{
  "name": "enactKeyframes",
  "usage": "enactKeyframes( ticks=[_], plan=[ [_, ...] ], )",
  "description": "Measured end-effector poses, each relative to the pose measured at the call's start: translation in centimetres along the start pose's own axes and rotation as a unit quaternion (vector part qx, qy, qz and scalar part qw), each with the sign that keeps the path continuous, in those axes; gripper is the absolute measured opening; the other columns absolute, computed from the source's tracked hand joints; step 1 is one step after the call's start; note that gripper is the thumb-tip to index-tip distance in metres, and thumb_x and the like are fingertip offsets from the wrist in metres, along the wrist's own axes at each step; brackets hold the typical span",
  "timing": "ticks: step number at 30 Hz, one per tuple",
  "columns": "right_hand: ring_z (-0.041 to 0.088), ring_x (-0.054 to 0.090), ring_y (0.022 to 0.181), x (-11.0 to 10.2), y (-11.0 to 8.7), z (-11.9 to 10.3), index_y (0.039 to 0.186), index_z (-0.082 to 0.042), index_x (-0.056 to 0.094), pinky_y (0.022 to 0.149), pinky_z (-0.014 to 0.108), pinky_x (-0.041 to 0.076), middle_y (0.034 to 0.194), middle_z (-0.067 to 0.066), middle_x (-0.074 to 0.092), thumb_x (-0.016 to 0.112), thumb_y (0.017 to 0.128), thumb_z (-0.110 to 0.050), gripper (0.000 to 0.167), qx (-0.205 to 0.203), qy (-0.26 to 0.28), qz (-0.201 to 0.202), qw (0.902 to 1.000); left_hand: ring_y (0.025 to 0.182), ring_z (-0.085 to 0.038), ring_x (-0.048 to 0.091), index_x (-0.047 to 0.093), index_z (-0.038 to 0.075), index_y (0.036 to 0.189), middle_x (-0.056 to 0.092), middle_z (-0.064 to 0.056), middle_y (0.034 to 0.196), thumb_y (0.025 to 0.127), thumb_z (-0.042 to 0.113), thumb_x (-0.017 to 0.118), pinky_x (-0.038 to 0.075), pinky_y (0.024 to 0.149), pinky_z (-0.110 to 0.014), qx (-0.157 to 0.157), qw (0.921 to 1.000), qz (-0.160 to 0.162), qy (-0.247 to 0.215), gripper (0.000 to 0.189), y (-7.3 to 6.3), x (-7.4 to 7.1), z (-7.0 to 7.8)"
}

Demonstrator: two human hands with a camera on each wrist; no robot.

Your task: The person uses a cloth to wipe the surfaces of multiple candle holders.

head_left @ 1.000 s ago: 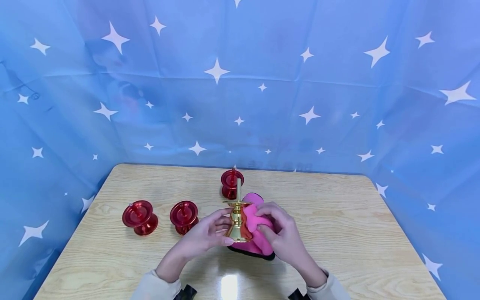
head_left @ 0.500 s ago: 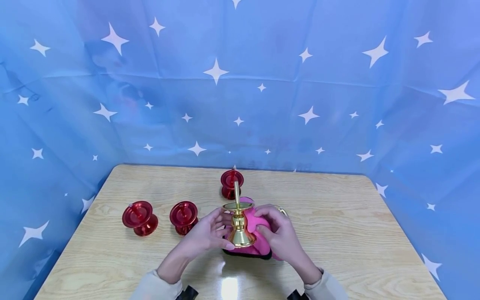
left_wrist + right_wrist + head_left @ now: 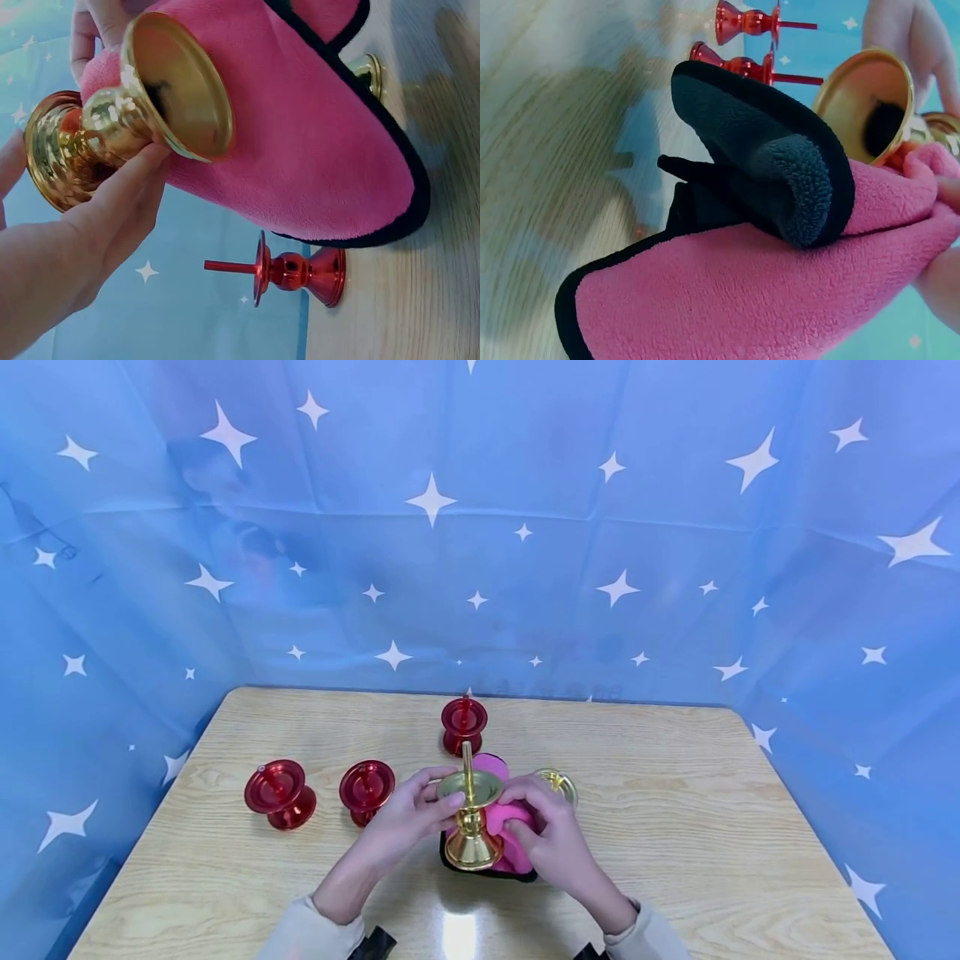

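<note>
My left hand [image 3: 416, 810] grips a gold candle holder [image 3: 472, 850] by its dish, the thumb over the rim. The holder stands nearly upright in the air, its candle tube pointing up. In the left wrist view its hollow base [image 3: 184, 82] faces the camera, with a dark patch inside. My right hand [image 3: 555, 835] pinches a folded pink cloth [image 3: 516, 817] against the holder's right side. The cloth has black edging and hangs behind and below the holder. Its dark grey reverse [image 3: 772, 161] shows in the right wrist view.
Two red candle holders [image 3: 292, 810] [image 3: 369, 789] stand on the left of the wooden table [image 3: 720, 827]. Another red one [image 3: 463, 720] stands farther back. A second gold candle holder [image 3: 566, 787] is partly hidden behind my right hand. A blue starred curtain [image 3: 480, 552] surrounds the table.
The gold candle holder has come lower and nearer, its dish tipping toward the camera. My left thumb has moved from the base to the dish rim. The second gold holder has come into view.
</note>
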State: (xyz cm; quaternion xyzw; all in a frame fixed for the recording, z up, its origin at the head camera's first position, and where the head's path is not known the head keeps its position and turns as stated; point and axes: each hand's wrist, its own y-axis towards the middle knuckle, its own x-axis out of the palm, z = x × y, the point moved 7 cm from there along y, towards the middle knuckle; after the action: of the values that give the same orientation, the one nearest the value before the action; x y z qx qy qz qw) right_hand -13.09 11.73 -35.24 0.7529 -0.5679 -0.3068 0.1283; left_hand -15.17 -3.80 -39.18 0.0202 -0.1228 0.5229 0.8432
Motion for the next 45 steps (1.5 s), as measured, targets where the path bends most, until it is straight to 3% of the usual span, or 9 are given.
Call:
enactKeyframes(
  ticks=[5, 10, 17, 23, 28, 34, 41, 45],
  plan=[
    [0.016, 0.053, 0.098, -0.6, -0.3, -0.4, 0.094, 0.003, 0.057, 0.080, 0.022, 0.049, 0.100, 0.020, 0.055, 0.052, 0.063, 0.032, 0.043, -0.010, 0.032, -0.003, 0.9994, 0.098, -0.021, 0.059, 0.033, -0.010, 0.130, 0.052, -0.023, 0.118, 0.087, 0.017, 0.064, 0.049, 0.085, -0.034, 0.018, 0.9994, 0.023, -0.020, 0.060, -0.1, -0.7, 0.3],
    [0.013, 0.052, 0.102, -2.4, -1.1, -0.6, 0.096, 0.005, 0.056, 0.081, 0.019, 0.048, 0.103, 0.021, 0.053, 0.050, 0.064, 0.034, 0.043, -0.009, 0.049, -0.009, 0.9987, 0.100, -0.023, 0.058, 0.038, -0.007, 0.129, 0.054, -0.021, 0.117, 0.083, 0.012, 0.067, 0.049, 0.083, -0.030, 0.022, 0.9970, 0.069, 0.026, 0.058, 0.2, -1.8, -0.1],
    [0.011, 0.054, 0.099, -4.9, -2.7, -0.1, 0.097, 0.000, 0.055, 0.077, 0.019, 0.049, 0.104, 0.014, 0.055, 0.053, 0.069, 0.029, 0.041, 0.022, 0.038, -0.072, 0.9964, 0.096, -0.025, 0.059, 0.043, -0.003, 0.125, 0.057, -0.018, 0.113, 0.071, 0.005, 0.077, 0.051, 0.075, -0.026, 0.028, 0.9872, 0.145, 0.060, 0.064, 1.3, -3.3, -2.2],
    [0.012, 0.055, 0.098, -6.9, -4.2, 0.4, 0.100, -0.002, 0.055, 0.077, 0.020, 0.049, 0.106, 0.014, 0.054, 0.052, 0.071, 0.029, 0.043, 0.031, 0.028, -0.111, 0.9929, 0.097, -0.027, 0.058, 0.042, -0.005, 0.122, 0.058, -0.018, 0.110, 0.067, 0.006, 0.080, 0.051, 0.075, -0.027, 0.031, 0.9782, 0.180, 0.099, 0.068, 2.3, -4.0, -4.3],
    [0.008, 0.054, 0.100, -9.4, -5.3, 1.2, 0.101, -0.003, 0.055, 0.074, 0.018, 0.049, 0.110, 0.008, 0.055, 0.052, 0.070, 0.030, 0.046, 0.053, 0.000, -0.102, 0.9934, 0.102, -0.032, 0.056, 0.038, -0.008, 0.124, 0.053, -0.024, 0.116, 0.069, -0.001, 0.076, 0.051, 0.078, -0.028, 0.033, 0.9788, 0.179, 0.095, 0.068, 2.8, -4.1, -5.5],
    [0.010, 0.054, 0.103, -12.4, -5.9, 1.5, 0.105, 0.004, 0.055, 0.075, 0.016, 0.047, 0.113, 0.011, 0.054, 0.048, 0.071, 0.032, 0.045, 0.034, 0.025, -0.093, 0.9948, 0.104, -0.035, 0.054, 0.034, -0.008, 0.127, 0.049, -0.027, 0.121, 0.071, -0.003, 0.074, 0.050, 0.080, -0.031, 0.033, 0.9812, 0.160, 0.102, 0.069, 3.3, -4.1, -6.4],
    [0.006, 0.056, 0.098, -15.9, -6.2, 1.9, 0.103, 0.005, 0.056, 0.074, 0.014, 0.047, 0.108, 0.005, 0.056, 0.048, 0.070, 0.033, 0.043, 0.068, -0.053, -0.066, 0.9941, 0.111, -0.038, 0.050, 0.030, -0.008, 0.130, 0.046, -0.028, 0.126, 0.072, -0.002, 0.074, 0.047, 0.088, -0.035, 0.034, 0.9828, 0.142, 0.112, 0.072, 3.8, -4.2, -7.1],
    [0.004, 0.057, 0.089, -17.7, -6.4, 2.4, 0.100, 0.003, 0.057, 0.064, 0.015, 0.047, 0.106, -0.001, 0.058, 0.050, 0.070, 0.032, 0.042, 0.093, -0.121, -0.026, 0.9880, 0.114, -0.039, 0.047, 0.030, -0.008, 0.132, 0.046, -0.028, 0.126, 0.072, -0.002, 0.073, 0.045, 0.091, -0.039, 0.039, 0.9837, 0.133, 0.115, 0.073, 3.9, -4.2, -7.0]
  ],
)
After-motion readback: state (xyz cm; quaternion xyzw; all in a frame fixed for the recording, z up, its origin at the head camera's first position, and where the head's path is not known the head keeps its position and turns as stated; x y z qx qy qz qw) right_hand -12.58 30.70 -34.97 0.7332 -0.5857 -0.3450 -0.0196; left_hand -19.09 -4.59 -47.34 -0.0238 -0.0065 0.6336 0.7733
